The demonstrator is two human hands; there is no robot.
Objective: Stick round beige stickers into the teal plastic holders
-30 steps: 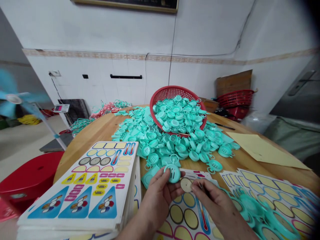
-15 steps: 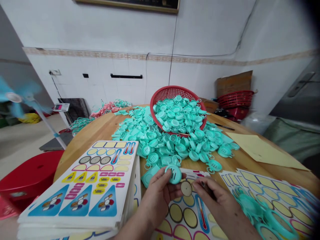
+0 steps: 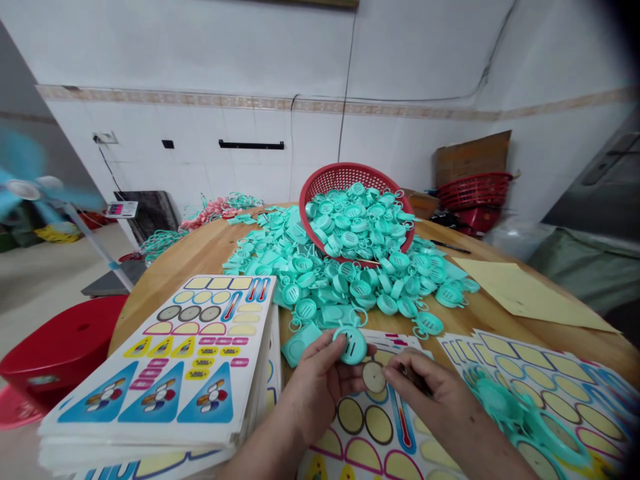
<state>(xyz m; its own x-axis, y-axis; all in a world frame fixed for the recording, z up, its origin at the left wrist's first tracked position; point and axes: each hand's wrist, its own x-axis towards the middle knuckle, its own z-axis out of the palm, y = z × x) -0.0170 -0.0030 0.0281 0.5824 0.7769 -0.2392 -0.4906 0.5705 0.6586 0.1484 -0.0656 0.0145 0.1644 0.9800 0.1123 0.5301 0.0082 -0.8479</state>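
My left hand [image 3: 317, 387] pinches a round turquoise plastic disc with slots [image 3: 353, 345] at its fingertips. My right hand [image 3: 430, 393] grips a small dark tool [image 3: 414, 380], mostly hidden by the fingers. A round beige sticker [image 3: 374, 377] sits between my hands, just left of the right fingertips and below the disc, not touching it. Beneath my hands lies a printed sticker sheet [image 3: 370, 427]. Just ahead spreads a heap of turquoise plastic pieces [image 3: 340, 293], spilling from a tipped red plastic basket [image 3: 345, 177].
The round wooden table [image 3: 200, 250] also holds a tall stack of sticker sheets [image 3: 160, 360] at left and more sheets with turquoise pieces [image 3: 545, 407] at right. A yellow paper sheet [image 3: 530, 293] lies beyond them. A red stool [image 3: 63, 347] and a spinning fan [image 3: 25, 183] stand left.
The turquoise disc has shifted slightly right, nearer the sticker. The whole view has tilted a little, and the fan blades have turned.
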